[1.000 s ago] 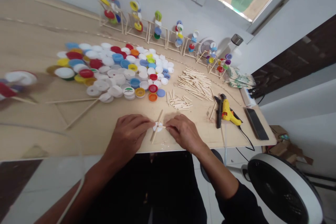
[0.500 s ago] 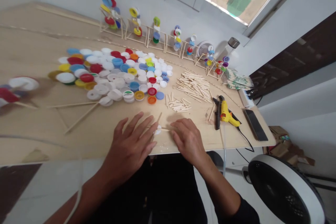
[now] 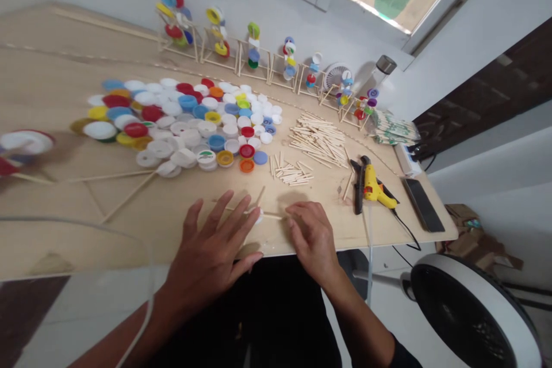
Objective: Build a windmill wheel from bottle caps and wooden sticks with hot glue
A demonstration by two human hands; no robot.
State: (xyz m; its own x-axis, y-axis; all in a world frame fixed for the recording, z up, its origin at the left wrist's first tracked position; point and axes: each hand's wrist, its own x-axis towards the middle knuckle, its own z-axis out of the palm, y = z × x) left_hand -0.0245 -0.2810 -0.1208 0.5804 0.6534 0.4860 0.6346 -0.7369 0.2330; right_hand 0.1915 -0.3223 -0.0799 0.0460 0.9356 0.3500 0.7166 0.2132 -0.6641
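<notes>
Near the table's front edge lies a small cross of thin wooden sticks (image 3: 272, 216) with a white disc (image 3: 259, 216) at its middle. My left hand (image 3: 213, 244) lies over its left side with the fingers spread, hiding part of the sticks and disc. The thumb is held apart, close to the table edge. On the other side, my right hand (image 3: 314, 236) has its thumb and fingers closed at the right end of one stick. Short cut sticks (image 3: 291, 172) lie just beyond the hands.
Many coloured bottle caps (image 3: 190, 138) spread over the left. A pile of longer sticks (image 3: 318, 139), a yellow glue gun (image 3: 373, 187) and a phone (image 3: 423, 205) are at right. Cap wheels on stick frames (image 3: 253, 63) line the wall. A black-and-white fan (image 3: 470, 310) stands lower right.
My left hand has spread its fingers wider and its thumb has moved away from the stick cross. The right hand stays at the stick's end, shifted slightly. The view has tilted a little.
</notes>
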